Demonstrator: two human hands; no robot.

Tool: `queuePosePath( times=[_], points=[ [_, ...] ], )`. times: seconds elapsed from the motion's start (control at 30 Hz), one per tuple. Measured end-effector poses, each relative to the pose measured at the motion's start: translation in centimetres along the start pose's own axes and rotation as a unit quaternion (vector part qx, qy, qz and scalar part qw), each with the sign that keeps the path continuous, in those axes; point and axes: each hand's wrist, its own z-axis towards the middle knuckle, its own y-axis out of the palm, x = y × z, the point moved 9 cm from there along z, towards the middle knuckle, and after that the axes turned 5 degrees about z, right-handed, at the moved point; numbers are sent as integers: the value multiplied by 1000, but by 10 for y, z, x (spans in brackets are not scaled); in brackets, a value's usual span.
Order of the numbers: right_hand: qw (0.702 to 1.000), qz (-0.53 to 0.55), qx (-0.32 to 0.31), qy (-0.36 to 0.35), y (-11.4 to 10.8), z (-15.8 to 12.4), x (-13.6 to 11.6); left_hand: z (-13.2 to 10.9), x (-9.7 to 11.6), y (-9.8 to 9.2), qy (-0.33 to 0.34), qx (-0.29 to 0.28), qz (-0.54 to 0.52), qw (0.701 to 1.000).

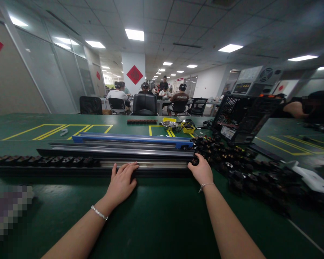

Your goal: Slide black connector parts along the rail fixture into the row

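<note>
Leftmost on the green desk (162,223), I'm seeing a row of small black parts (43,160) sitting in the nearest long black channel (162,173), which is running roughly parallel to the desk's far edge. I'm resting my left hand (122,180) on the channel, right of its middle, fingers loosely spread, gripping nothing. At its right end, my right hand (202,171) is curving thumb and forefinger around a dark piece (196,160); I can't tell whether they're clamping it. Farther right, a black heap (226,154) is lying before an open computer case (241,117).
</note>
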Motion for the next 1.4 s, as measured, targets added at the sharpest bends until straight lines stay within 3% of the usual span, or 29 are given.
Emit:
queuePosePath(
  times=[0.5,0.67,0.83,1.1,1.4],
  points=[
    [998,40,40,-16,-13,5,7,0,0,-1,-4,-6,-1,1000],
    [998,55,34,11,-15,5,10,1,1,-2,-6,-6,-4,1000],
    [995,59,53,67,-27,9,33,1,1,-2,-4,-3,-6,1000],
    [983,-17,129,133,-66,16,82,1,0,1,-3,-2,-1,1000],
    [984,-93,21,151,-50,23,103,1,0,0,-3,-8,-5,1000]
  ],
)
